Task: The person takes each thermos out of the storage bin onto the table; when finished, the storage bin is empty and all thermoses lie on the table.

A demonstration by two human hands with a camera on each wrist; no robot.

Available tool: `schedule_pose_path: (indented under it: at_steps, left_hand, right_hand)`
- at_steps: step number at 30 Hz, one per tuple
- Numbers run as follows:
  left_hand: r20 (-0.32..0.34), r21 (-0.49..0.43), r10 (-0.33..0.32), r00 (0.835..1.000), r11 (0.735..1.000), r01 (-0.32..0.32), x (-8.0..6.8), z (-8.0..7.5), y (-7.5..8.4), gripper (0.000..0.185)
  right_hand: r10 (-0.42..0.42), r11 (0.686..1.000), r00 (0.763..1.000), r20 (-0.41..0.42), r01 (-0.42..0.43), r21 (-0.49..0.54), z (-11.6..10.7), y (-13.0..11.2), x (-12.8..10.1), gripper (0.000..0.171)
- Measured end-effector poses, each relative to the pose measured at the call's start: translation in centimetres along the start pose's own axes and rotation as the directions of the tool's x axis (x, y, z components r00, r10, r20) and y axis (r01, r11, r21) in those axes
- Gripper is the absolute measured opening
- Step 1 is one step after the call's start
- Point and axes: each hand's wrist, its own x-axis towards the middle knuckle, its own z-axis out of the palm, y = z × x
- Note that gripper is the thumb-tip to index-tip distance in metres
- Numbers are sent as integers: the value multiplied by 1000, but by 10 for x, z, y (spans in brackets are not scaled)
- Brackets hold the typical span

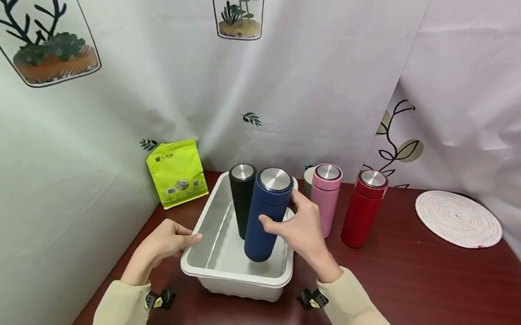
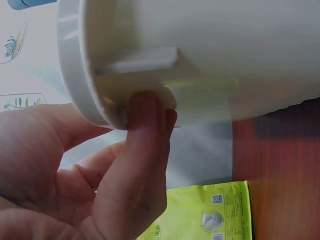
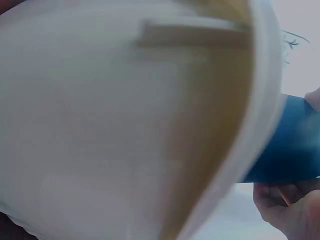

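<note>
My right hand (image 1: 304, 226) grips a blue thermos bottle (image 1: 262, 234) with a silver lid, thumb on the near side. The bottle is upright, inside the outline of a white plastic basin (image 1: 235, 277). In the right wrist view the blue thermos (image 3: 285, 145) shows partly beyond the basin's rim (image 3: 262, 100). A black thermos bottle (image 1: 240, 193) leans slightly in the basin, just left of the blue one. My left hand (image 1: 168, 241) pinches the basin's left rim. The left wrist view shows its fingers (image 2: 142, 135) curled under that rim, the thumb hidden behind it.
Right of the basin stand a pink thermos (image 1: 323, 204) and a red thermos (image 1: 364, 212), with a pale green-white item (image 1: 309, 177) partly hidden behind the pink one. A lime-green pouch (image 1: 179, 174) leans at the left wall. A round woven mat (image 1: 458, 218) lies at the back right.
</note>
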Motion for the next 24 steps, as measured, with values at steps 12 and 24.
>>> schedule_pose_path:
  at_steps: [12,24]
  left_hand:
    - [3,-9,-10,1000,1000,10,1,0,0,36]
    - [2,-5,-23,1000,1000,23,2,-1,1,38]
  right_hand:
    - [-54,999,996,-66,53,-11,-30,-48,-4,42]
    - [-145,982,976,-165,162,97,-55,-61,-3,43]
